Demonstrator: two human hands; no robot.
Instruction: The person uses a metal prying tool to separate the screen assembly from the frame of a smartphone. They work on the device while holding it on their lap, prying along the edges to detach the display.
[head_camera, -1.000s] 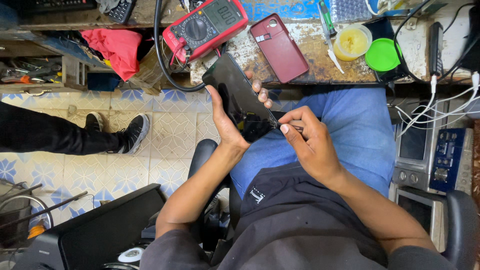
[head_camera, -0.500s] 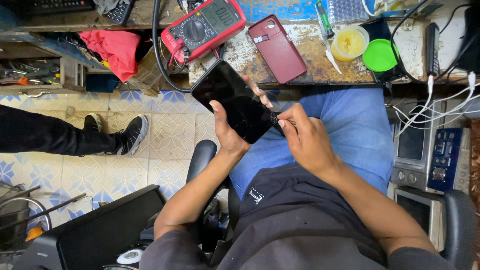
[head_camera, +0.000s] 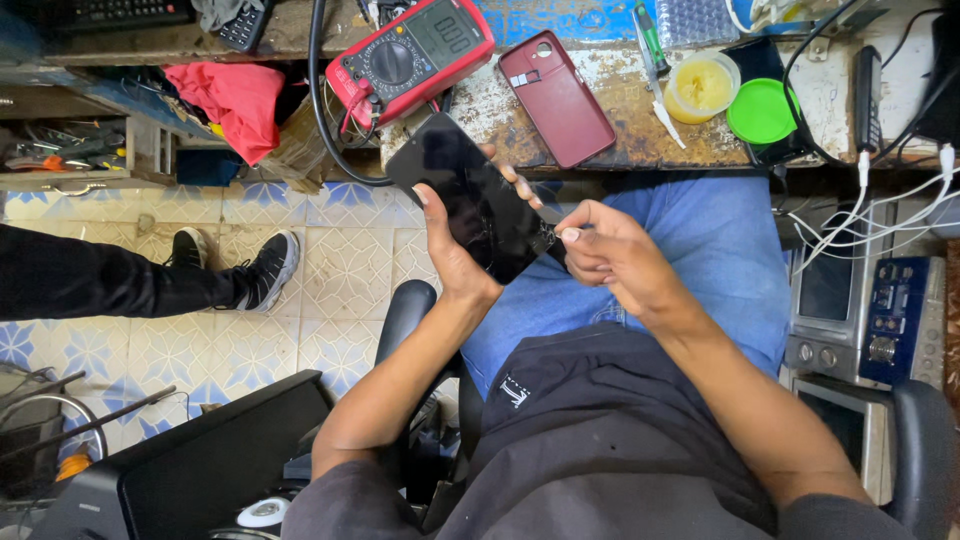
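Centre of frame: left hand (head_camera: 452, 250) grips a black phone (head_camera: 478, 198), screen up, tilted over the lap. Right hand (head_camera: 610, 255) pinches at the phone's lower right edge; whatever it pinches is too small to tell. Upper centre: red multimeter (head_camera: 412, 52) and maroon phone case (head_camera: 556, 96) lie on the worn bench (head_camera: 640, 140). Upper right: yellow tub (head_camera: 701, 86), green lid (head_camera: 762, 110) just beside. Left: another person's black shoe (head_camera: 268, 268) on tiled floor.

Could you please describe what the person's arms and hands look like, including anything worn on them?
Both arms are bare from above the elbow down. Short dark grey sleeves cover only the upper arms. The left hand and right hand are bare: no gloves. No watch, ring or band shows on the visible sides.
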